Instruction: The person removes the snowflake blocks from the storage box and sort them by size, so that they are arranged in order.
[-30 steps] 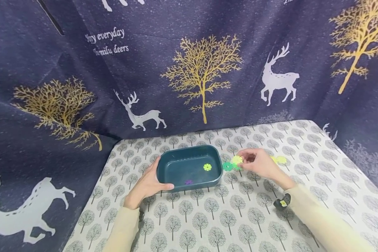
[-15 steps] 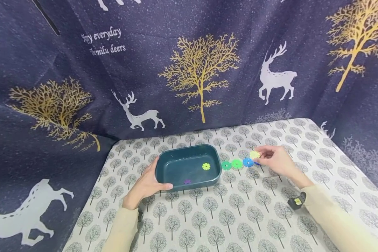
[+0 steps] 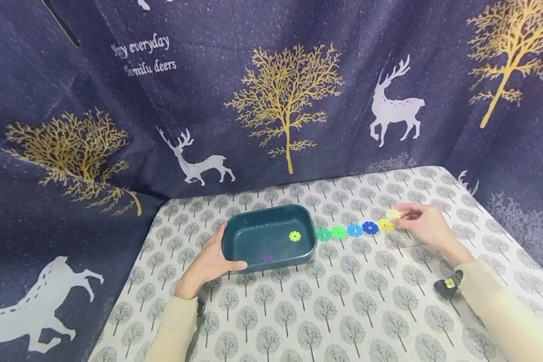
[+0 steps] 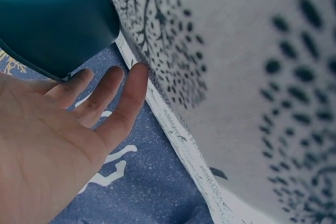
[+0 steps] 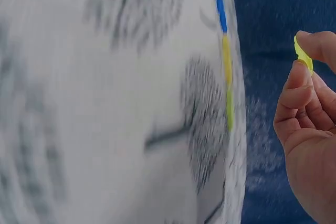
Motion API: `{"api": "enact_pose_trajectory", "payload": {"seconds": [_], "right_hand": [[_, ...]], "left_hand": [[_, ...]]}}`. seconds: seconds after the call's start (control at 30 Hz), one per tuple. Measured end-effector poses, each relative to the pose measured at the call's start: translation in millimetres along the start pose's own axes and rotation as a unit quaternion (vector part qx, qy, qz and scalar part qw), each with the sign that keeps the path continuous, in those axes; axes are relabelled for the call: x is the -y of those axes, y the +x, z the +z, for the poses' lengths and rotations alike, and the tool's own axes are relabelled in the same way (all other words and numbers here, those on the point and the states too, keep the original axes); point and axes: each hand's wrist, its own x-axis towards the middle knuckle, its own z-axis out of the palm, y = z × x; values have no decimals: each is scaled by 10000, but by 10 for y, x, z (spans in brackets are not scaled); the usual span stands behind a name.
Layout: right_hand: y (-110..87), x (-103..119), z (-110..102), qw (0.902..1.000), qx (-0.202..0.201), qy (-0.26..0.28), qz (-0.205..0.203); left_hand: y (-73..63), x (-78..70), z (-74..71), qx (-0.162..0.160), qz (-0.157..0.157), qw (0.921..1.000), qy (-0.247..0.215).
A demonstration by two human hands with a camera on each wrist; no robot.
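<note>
My right hand (image 3: pixel 423 226) pinches a pale yellow-green snowflake disc (image 3: pixel 393 214) between thumb and fingers, held above the table in the right wrist view. Under and beside it runs a row of snowflake discs: dark green (image 3: pixel 324 235), light green (image 3: pixel 339 232), light blue (image 3: pixel 355 230), dark blue (image 3: pixel 370 228) and yellow (image 3: pixel 385 224). At the row's far end, a yellow-green disc (image 5: pixel 230 109) shows in the right wrist view. My left hand (image 3: pixel 210 262) rests against a dark teal tray (image 3: pixel 271 266), fingers along its left wall and thumb at its front.
Inside the tray lie a yellow-green disc (image 3: pixel 295 236) and a purple disc (image 3: pixel 268 258). A tree-print cloth (image 3: pixel 298 322) covers the table. Behind and at the left hangs a dark blue curtain (image 3: pixel 208 100) with deer and trees.
My right hand has moved rightward along the row with the pinched disc, uncovering the blue discs and part of the yellow one. My left hand stays against the tray.
</note>
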Motion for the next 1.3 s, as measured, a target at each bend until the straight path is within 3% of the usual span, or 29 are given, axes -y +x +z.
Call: {"api": "enact_pose_trajectory", "payload": {"seconds": [0.23,0.63,0.93,1.3], "right_hand": [[35,-275,-214,9994,-222,-185,172],[187,-484,-340,9943,55,-981,420],[212,-484,-298,9903,92,-1375,151],[217,-484,-308,9892,199,-1405,356]], "left_hand": [[21,-21,-1,102,-62,9999,11],[19,-21,-24,73,-59,10000,18],[33,-3,-13,66,51,10000,51],[52,-5,-2,70,93,9999,35]]}}
